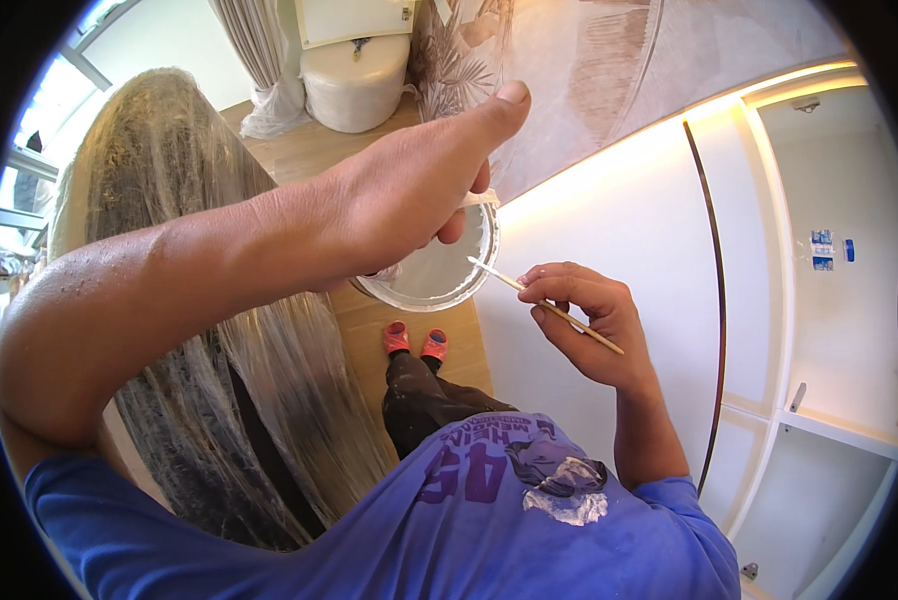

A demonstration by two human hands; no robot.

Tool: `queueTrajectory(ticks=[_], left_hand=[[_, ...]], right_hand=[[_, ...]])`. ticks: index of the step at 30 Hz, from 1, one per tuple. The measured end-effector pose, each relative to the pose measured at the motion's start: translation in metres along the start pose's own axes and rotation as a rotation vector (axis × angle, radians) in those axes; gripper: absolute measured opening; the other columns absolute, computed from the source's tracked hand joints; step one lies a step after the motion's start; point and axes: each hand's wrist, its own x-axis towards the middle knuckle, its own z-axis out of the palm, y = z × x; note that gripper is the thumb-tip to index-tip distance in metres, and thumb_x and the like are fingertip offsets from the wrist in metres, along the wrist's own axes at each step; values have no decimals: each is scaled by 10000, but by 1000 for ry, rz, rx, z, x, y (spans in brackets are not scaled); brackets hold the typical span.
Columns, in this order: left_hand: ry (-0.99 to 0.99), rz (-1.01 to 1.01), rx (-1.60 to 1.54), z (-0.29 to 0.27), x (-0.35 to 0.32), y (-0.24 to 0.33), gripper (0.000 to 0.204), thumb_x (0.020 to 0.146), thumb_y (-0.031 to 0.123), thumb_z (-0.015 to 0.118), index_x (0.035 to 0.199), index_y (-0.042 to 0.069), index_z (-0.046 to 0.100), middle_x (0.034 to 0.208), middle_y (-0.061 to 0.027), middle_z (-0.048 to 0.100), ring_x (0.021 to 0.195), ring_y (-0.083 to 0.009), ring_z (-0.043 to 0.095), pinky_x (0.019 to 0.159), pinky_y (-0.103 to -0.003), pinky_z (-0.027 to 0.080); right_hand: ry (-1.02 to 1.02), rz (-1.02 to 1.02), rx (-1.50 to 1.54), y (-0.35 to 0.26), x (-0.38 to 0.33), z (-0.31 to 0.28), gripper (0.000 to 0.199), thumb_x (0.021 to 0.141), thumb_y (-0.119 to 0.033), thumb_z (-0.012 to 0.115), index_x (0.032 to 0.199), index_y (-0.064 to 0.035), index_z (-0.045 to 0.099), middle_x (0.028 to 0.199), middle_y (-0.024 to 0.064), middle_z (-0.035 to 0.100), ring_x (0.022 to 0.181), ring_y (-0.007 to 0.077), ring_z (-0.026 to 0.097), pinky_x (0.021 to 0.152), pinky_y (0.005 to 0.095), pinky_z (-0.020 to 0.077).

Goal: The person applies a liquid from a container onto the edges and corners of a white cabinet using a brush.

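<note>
We've got our left hand (409, 190) gripping a white bowl (439, 265), right hand (584, 315) pinching a thin wooden stick (544, 305) with its tip over the bowl's rim

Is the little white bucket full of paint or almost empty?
Almost empty: the bucket, held by the left hand, shows bare whitish bottom. The right hand dips a thin stick over its rim.

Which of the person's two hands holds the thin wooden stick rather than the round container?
The right hand pinches the thin wooden stick; the left hand grips the round container.
</note>
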Motion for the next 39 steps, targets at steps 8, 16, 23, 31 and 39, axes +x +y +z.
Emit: queueTrajectory(ticks=[8, 16, 23, 31, 39], left_hand=[[23, -29, -56, -2, 0, -4, 759, 1001, 792, 285, 1000, 77, 538, 712, -20, 542, 641, -117, 442, 628, -296, 386], [38, -105, -187, -2, -2, -4, 707, 1003, 791, 269, 1001, 135, 532, 722, -28, 572, 603, -103, 457, 586, -249, 364], [-5, -29, -203, 5, -1, -8, 683, 1036, 742, 260, 953, 111, 508, 674, -38, 549, 557, -100, 437, 563, -253, 362], [47, -20, -198, 4, 4, -15, 694, 995, 794, 309, 945, 130, 506, 695, -27, 560, 604, -92, 477, 575, -249, 351], [89, -6, -146, 7, 8, -23, 635, 1032, 738, 321, 930, 140, 507, 655, 6, 512, 567, -78, 442, 554, -248, 336]], right_hand=[[70, 43, 39, -3, -12, -6, 222, 853, 36, 690, 1042, -51, 768, 1030, 101, 764, 865, 150, 697, 702, 285, 514], [-24, 267, 227, 8, -32, -11, 155, 970, -31, 668, 1115, 5, 711, 1028, 74, 743, 996, 133, 693, 895, 300, 551], [-58, 248, 464, 24, -43, -1, 146, 1011, -103, 654, 1111, -15, 716, 1030, 46, 739, 967, 105, 663, 859, 289, 533], [413, 5, 212, -24, -108, -95, 199, 922, 47, 675, 1114, 0, 697, 1052, 81, 722, 1021, 137, 686, 914, 299, 548], [775, -80, -839, -85, -133, -187, 93, 867, 53, 679, 942, 8, 708, 864, 66, 730, 731, 101, 661, 674, 241, 522]])
